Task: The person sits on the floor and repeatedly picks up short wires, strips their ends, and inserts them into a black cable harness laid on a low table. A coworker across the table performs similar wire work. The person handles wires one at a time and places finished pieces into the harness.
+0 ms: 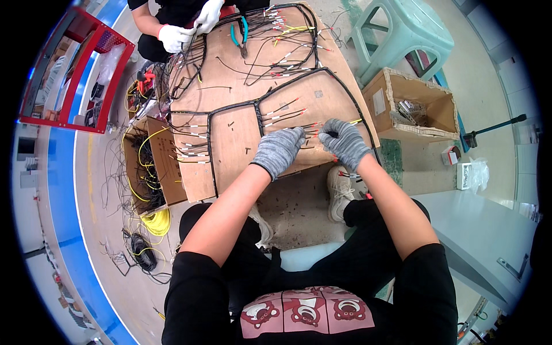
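Note:
My left hand, in a grey knitted glove, is closed in a pinch at the thin black wires, whose red-tipped ends show past its fingers. Facing it across a small gap, my right hand, gloved the same way, has its fingers curled together; whatever they hold is hidden. Both hands are over the near right part of a wooden board. A black taped wire harness runs across this board, with short branches ending in white and red sleeves.
Teal-handled pliers lie on the board. Opposite, another person's white-gloved hands work at wires. A wire-filled cardboard box stands left. To the right are a green stool, an open carton and a grey table.

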`<state>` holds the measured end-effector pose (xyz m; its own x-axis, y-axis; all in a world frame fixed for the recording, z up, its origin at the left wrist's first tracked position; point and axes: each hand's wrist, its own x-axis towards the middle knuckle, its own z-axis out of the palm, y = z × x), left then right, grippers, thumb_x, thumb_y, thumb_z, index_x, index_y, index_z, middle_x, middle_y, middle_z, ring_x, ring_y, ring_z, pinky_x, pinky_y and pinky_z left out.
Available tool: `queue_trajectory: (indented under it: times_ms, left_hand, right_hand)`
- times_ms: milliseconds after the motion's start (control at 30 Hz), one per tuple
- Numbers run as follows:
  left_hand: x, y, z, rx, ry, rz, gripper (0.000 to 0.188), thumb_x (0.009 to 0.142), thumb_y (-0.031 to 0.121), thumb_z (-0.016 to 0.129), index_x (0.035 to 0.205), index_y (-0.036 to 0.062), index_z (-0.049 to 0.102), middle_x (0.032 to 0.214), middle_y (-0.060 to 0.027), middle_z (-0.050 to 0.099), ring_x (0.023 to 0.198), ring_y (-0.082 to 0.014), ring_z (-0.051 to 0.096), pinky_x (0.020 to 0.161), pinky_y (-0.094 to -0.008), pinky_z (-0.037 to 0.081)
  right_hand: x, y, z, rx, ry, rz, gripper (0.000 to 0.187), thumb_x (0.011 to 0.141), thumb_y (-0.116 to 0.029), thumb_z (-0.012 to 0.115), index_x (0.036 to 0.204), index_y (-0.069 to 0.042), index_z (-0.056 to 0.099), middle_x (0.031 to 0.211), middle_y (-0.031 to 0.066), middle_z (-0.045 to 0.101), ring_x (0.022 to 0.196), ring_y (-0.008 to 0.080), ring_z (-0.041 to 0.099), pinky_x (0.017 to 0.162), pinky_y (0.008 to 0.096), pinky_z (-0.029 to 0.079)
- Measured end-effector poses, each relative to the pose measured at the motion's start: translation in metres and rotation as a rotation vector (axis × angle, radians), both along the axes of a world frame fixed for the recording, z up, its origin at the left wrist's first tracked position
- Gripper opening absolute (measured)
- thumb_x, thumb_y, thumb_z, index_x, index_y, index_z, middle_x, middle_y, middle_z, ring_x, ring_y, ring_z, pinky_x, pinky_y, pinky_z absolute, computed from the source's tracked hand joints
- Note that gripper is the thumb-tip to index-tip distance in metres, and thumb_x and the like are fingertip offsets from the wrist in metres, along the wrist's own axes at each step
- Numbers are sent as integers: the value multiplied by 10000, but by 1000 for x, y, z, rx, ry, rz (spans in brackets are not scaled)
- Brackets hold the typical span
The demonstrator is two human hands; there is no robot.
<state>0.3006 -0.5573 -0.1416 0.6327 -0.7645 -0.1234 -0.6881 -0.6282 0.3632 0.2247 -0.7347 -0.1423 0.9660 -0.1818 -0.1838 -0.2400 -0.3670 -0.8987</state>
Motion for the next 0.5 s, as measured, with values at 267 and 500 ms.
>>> queue_trajectory:
  times_ms: [267,500]
  left_hand:
    - [-3,1,0,-24,-45,-34,246,896,287,460,904,64,564,805,-145,629,761,-317,609,658,-418,483]
    - [-2,2,-11,-72,-29,10,259,902,289,467,924,58,583,788,-133,628,717,-282,610,636,-389,480]
  right_hand:
    - [6,12,-11,-217,-81,34,113,764,-115,601,830,-23,612,758,161,637,699,310,610,658,344,492]
    - [6,-11,8,-280,-14,32,159,783,-176,630,839,-28,621,790,150,643,713,291,612,690,339,484]
